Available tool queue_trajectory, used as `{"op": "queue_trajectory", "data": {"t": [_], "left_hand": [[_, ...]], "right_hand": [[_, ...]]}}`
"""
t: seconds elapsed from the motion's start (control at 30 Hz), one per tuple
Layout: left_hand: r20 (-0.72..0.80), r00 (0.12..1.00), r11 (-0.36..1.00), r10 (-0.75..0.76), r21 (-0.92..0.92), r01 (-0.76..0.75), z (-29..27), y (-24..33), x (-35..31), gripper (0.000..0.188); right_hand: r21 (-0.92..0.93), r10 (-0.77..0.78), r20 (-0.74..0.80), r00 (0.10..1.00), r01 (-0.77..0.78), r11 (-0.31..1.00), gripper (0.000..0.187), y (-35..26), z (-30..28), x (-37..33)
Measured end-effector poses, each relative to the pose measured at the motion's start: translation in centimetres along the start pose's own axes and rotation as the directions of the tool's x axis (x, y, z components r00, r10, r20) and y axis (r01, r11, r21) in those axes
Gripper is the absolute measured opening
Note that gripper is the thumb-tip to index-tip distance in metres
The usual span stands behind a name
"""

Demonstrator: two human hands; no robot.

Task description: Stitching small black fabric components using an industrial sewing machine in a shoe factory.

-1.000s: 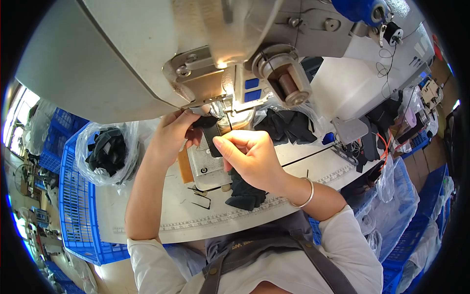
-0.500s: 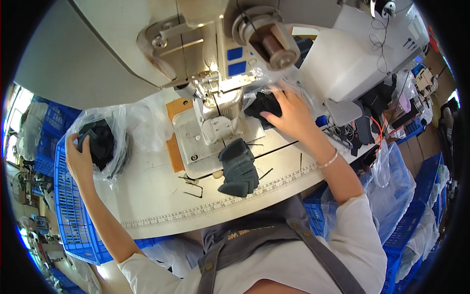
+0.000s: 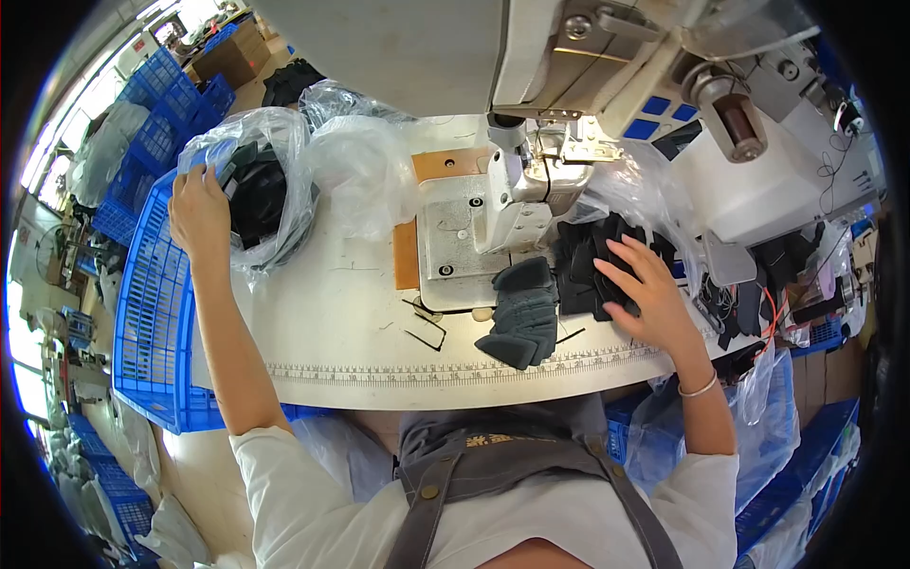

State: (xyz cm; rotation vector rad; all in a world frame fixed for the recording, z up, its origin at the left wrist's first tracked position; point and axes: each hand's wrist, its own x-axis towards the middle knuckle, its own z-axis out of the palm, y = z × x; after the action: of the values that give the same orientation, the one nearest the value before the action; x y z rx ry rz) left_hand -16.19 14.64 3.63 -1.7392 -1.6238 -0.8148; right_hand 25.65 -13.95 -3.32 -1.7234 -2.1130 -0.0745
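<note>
At the left, my left hand [image 3: 199, 216] is at the edge of a clear plastic bag [image 3: 296, 152] full of black fabric pieces [image 3: 258, 197]. Its fingers are closed on a dark fabric piece [image 3: 228, 176], the thumb mostly hidden. My right hand [image 3: 649, 296] rests with spread fingers on a loose heap of black pieces [image 3: 580, 270] right of the needle area. Left of that heap, a fanned stack of dark grey curved fabric pieces [image 3: 524, 318] lies in front of the sewing machine [image 3: 517, 213]. My right hand does not touch this stack.
Over the table [image 3: 332, 318] hangs the machine head, with a thread spool [image 3: 735, 123] at its right. A measuring tape [image 3: 408, 375] runs along the front edge. Thread scraps [image 3: 427, 327] lie beside the metal plate. A blue crate [image 3: 152, 322] stands at the left.
The view has shifted, so the machine sits farther right. My right hand has come nearer me, and the black heap now lies beside the grey stack. My left hand stays at the bag.
</note>
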Motion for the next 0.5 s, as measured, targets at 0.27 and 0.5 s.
{"op": "queue_trajectory", "data": {"t": [0.27,0.5], "left_hand": [[0.114,0.899,0.531,0.423,-0.835,-0.144,-8.8,11.4,-7.8,0.012],[0.027,0.429,0.156,0.903,-0.950,-0.270,-9.4,18.4,-16.5,0.045]], "right_hand": [[0.056,0.004,-0.080,0.997,0.000,0.998,0.050,3.9,1.2,1.4],[-0.126,-0.132,-0.288,0.948,0.099,0.987,0.027,8.2,0.8,5.4]]}}
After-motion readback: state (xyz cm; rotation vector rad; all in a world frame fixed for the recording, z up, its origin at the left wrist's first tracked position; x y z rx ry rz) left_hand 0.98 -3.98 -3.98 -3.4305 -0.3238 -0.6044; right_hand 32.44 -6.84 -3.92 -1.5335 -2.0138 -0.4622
